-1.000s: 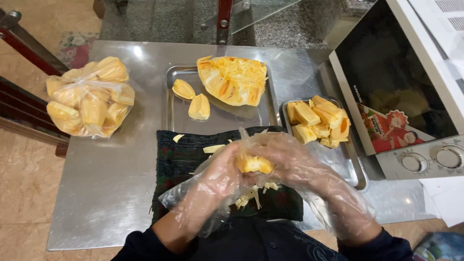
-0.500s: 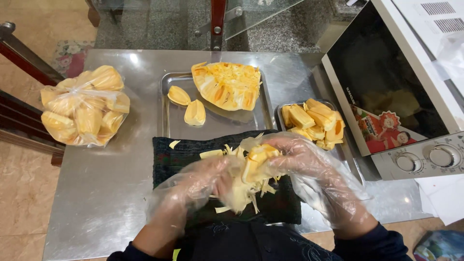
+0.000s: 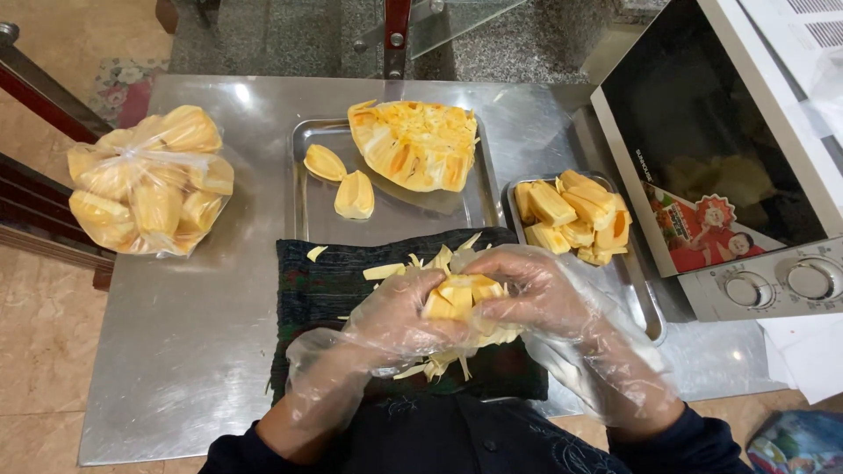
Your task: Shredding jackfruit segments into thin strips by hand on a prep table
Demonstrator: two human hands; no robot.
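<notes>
Both hands wear loose clear plastic gloves. My left hand (image 3: pixel 391 325) and my right hand (image 3: pixel 536 294) together grip a yellow jackfruit pod (image 3: pixel 457 297) over a dark cloth (image 3: pixel 325 281). Pale yellow fibre strips (image 3: pixel 421 263) lie on the cloth beneath the hands. Beyond, a steel tray (image 3: pixel 316 219) holds a large jackfruit chunk (image 3: pixel 417 145) and two loose pods (image 3: pixel 341 180). To the right a smaller tray (image 3: pixel 645 307) holds several cleaned pods (image 3: pixel 571 215).
A clear plastic bag of jackfruit pods (image 3: pixel 149 180) sits at the left of the steel table (image 3: pixel 184 333). A microwave oven (image 3: pixel 729 167) stands at the right edge. Papers (image 3: pixel 808 351) lie beside it. Wooden railings (image 3: pixel 39 96) run along the left.
The hands have stayed over the cloth, pulling the pod apart; the pod now shows more clearly between the fingers and more fibre strips lie beneath.
</notes>
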